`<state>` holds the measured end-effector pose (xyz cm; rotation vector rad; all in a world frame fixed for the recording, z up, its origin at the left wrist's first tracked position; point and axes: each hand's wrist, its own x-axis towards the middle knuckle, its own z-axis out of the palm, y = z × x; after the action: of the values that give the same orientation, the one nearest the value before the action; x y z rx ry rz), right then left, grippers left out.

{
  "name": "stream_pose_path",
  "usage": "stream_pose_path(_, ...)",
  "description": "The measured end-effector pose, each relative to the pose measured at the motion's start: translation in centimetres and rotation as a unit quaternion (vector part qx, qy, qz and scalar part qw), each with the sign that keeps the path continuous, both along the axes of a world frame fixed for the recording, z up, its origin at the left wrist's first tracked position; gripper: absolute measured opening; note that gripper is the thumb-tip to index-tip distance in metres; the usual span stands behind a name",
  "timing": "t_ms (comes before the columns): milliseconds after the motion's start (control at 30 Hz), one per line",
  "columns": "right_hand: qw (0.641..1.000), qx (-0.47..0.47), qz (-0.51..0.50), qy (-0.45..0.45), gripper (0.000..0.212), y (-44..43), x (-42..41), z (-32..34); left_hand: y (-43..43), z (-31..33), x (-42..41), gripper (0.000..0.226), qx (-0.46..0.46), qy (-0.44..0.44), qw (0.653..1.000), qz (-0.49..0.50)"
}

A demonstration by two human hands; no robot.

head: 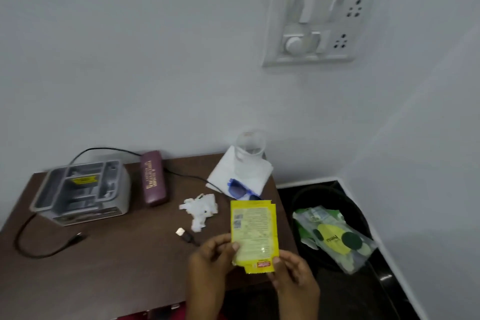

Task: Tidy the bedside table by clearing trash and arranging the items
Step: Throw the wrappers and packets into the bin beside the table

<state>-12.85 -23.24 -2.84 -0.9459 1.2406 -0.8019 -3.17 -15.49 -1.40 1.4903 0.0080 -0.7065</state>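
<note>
A flat yellow wrapper (254,231) with printed text is held upright over the front right of the brown bedside table (117,262). My left hand (210,265) pinches its left lower edge with the thumb on the front. My right hand (293,278) grips its bottom right corner. A crumpled white paper scrap (200,209) lies on the table just left of the wrapper. To the right of the table, on the dark floor, stands a black bin (306,197) holding a green and yellow plastic packet (335,239).
A grey box-like device (83,189) with a black cable (28,247) sits at the table's left. A maroon glasses case (153,178) lies beside it. Blue sunglasses (240,189), a white napkin (228,171) and a clear cup (249,150) sit at the back right. A USB plug (185,235) lies near my left hand.
</note>
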Motion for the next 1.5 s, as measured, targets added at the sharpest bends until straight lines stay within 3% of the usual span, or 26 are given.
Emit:
stream_pose_path(133, 0.990, 0.015, -0.137, -0.025, 0.010, -5.9, -2.9, -0.2, -6.1, 0.1, -2.8, 0.019, -0.011, 0.011, 0.998, -0.054)
stream_pose_path(267, 0.977, -0.007, -0.214, -0.003, 0.010, -12.8, -3.8, -2.5, -8.8, 0.4, -4.0, 0.018, -0.008, -0.014, 0.996, -0.092)
stream_pose_path(333, 0.975, 0.029, -0.219, 0.034, 0.008, -16.2, -3.6, -5.8, -8.9, 0.2, -4.0, 0.017, 0.002, -0.017, 0.995, -0.099)
stream_pose_path(467, 0.957, 0.097, -0.183, 0.205, 0.018, -18.9, -3.6, -12.2, -7.4, -0.5, -3.6, 0.018, 0.025, 0.016, 0.995, -0.098)
stream_pose_path(533, 0.951, 0.098, -0.188, 0.223, 0.022, -18.7, -3.9, -14.1, -6.1, -0.7, -2.9, 0.017, 0.031, 0.037, 0.994, -0.096)
stream_pose_path(633, 0.957, 0.111, -0.186, 0.193, 0.023, -17.8, -4.4, -16.1, -3.9, -1.2, -1.9, 0.018, 0.043, 0.039, 0.995, -0.081)
stream_pose_path(700, 0.964, 0.116, -0.203, 0.126, 0.025, -16.7, -4.7, -16.4, -2.5, -1.9, -1.3, 0.019, 0.054, 0.033, 0.996, -0.066)
stream_pose_path(867, 0.957, 0.090, -0.275, 0.036, 0.017, -12.4, -3.7, -10.5, 0.6, -2.0, 0.1, 0.020, 0.046, 0.001, 0.999, -0.020)
stream_pose_path(1033, 0.985, -0.003, -0.172, 0.022, 0.007, -7.4, -0.1, -3.3, 3.7, -1.1, 2.9, 0.022, 0.033, -0.038, 0.996, 0.070)
stream_pose_path(1167, 0.995, -0.095, 0.004, 0.040, 0.013, -2.7, 4.7, -0.9, 4.8, -1.3, 6.2, 0.025, 0.039, -0.079, 0.989, 0.116)
stream_pose_path(1233, 0.978, -0.145, 0.121, 0.086, 0.021, -0.9, 7.1, -0.9, 4.8, -2.1, 8.1, 0.023, 0.109, -0.161, 0.977, 0.086)
stream_pose_path(1333, 0.921, -0.222, 0.275, 0.164, 0.047, 0.7, 10.4, -1.3, 4.1, -3.1, 10.9, 0.042, 0.223, -0.319, 0.921, -0.004)
stream_pose_path(1433, 0.858, -0.271, 0.371, 0.231, 0.067, 1.0, 12.6, -1.5, 2.9, -3.4, 12.7, 0.055, 0.235, -0.375, 0.891, -0.099)
stream_pose_path(1500, 0.839, -0.298, 0.384, 0.244, 0.061, 0.7, 13.4, -1.8, 2.5, -3.6, 13.3, 0.057, 0.220, -0.390, 0.882, -0.144)
